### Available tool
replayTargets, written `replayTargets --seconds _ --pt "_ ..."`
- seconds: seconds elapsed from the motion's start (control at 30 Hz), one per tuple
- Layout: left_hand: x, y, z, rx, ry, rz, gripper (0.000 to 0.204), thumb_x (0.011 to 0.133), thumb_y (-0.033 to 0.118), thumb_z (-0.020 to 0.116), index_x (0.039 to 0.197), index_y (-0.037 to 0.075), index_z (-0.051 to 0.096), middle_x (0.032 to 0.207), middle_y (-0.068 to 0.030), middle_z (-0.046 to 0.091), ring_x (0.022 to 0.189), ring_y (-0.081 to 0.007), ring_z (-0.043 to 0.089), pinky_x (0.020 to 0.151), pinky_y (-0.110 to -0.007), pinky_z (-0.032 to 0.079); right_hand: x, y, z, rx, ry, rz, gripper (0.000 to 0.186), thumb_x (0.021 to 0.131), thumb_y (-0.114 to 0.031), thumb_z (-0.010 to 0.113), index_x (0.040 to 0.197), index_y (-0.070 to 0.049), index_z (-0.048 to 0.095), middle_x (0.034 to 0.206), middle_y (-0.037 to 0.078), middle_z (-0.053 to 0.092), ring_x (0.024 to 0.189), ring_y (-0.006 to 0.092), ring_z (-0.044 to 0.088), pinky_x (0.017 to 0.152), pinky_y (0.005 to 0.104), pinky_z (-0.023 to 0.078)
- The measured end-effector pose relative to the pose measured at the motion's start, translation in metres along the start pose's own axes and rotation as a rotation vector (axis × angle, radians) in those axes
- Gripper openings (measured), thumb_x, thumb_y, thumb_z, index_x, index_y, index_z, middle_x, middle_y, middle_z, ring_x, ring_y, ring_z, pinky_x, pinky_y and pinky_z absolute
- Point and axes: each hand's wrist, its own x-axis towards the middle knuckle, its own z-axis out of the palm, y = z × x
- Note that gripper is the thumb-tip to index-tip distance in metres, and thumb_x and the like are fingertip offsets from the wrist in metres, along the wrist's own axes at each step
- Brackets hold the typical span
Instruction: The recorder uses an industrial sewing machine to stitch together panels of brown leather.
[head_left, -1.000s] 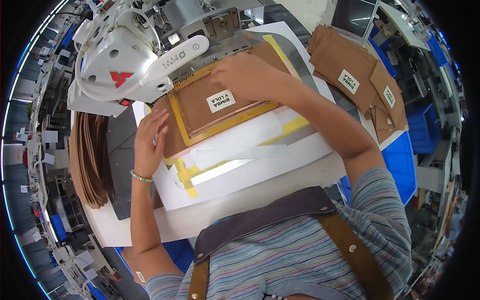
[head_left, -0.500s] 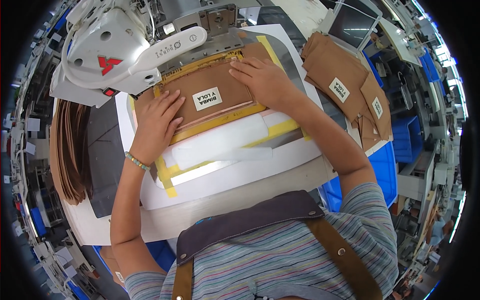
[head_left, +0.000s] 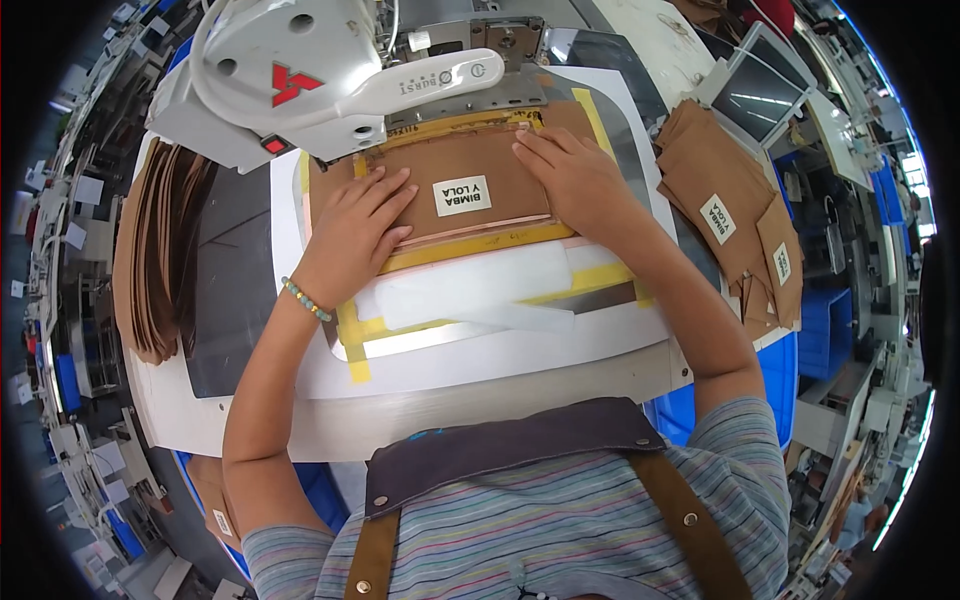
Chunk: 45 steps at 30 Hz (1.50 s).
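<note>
A brown panel [head_left: 510, 165] with a white printed label [head_left: 462, 196] lies flat inside a yellow-edged frame [head_left: 480, 242] at the front of a white sewing machine [head_left: 270, 75]. My left hand [head_left: 362, 222] rests on the panel's left end, fingers stretched and somewhat spread, a bead bracelet [head_left: 305, 299] on its wrist. At the right end my right hand [head_left: 578, 180] lies flat, its fingertips near the frame's far right corner. Neither hand grips anything. Some of the panel and frame is hidden under my hands.
Brown pieces stand stacked [head_left: 155, 265] at the left. More labelled brown pieces [head_left: 712, 180] lie heaped at the right, below a tilted screen [head_left: 765, 95]. Translucent white strips [head_left: 475, 285] and yellow tape [head_left: 353, 350] lie nearer me. A blue bin [head_left: 780, 370] sits at the lower right.
The whole view has shifted, so the machine and table appear farther right. Both hands keep nearly the same places on the brown panel, fingers still flat.
</note>
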Motion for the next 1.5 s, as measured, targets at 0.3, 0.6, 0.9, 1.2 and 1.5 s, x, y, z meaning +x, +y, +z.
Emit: replayTargets --seconds 0.3,0.6,0.9,1.2,1.5 --pt "-0.001 0.001 0.001 0.031 0.023 -0.020 0.048 0.099 0.019 0.067 0.145 0.007 0.058 0.155 -0.0102 0.053 0.145 -0.0347 0.046 0.120 -0.047 0.037 0.004 -0.003 0.005 -0.001 0.009 -0.032 0.046 0.088 -0.005 0.060 0.135 -0.001 0.063 0.143 0.011 0.063 0.125 0.0263 0.058 0.093 0.0389 0.051" --pt "0.004 0.004 0.003 0.015 0.034 0.001 0.043 0.101 0.025 0.065 0.141 0.009 0.061 0.150 -0.0117 0.057 0.141 -0.0346 0.050 0.116 -0.045 0.042 0.022 -0.016 0.009 0.005 0.031 -0.067 0.042 0.086 -0.010 0.065 0.128 -0.002 0.066 0.137 0.008 0.066 0.117 0.0230 0.060 0.084 0.0369 0.053" --pt "0.005 0.004 0.000 -0.032 0.028 0.000 0.044 0.101 0.018 0.065 0.143 0.008 0.060 0.152 -0.0132 0.056 0.143 -0.0354 0.049 0.118 -0.045 0.041 0.045 -0.032 0.018 0.022 0.017 -0.093 0.034 0.085 -0.013 0.067 0.119 -0.006 0.070 0.133 0.005 0.068 0.113 0.0216 0.061 0.081 0.0367 0.053" --pt "0.004 0.002 0.005 -0.033 0.056 0.014 0.042 0.103 0.024 0.063 0.141 0.006 0.061 0.148 -0.0151 0.058 0.140 -0.0367 0.051 0.115 -0.045 0.044 0.062 -0.049 0.025 0.026 0.023 -0.125 0.034 0.086 -0.012 0.066 0.119 -0.004 0.072 0.131 0.005 0.070 0.113 0.0223 0.062 0.084 0.0353 0.055" --pt "0.000 0.000 0.001 -0.043 0.061 -0.019 0.044 0.102 0.023 0.063 0.142 0.004 0.060 0.148 -0.0165 0.057 0.139 -0.0374 0.051 0.116 -0.045 0.044 0.077 -0.067 0.040 0.047 0.043 -0.144 0.031 0.089 -0.016 0.064 0.117 -0.005 0.072 0.130 0.006 0.069 0.116 0.0237 0.060 0.083 0.0375 0.053"
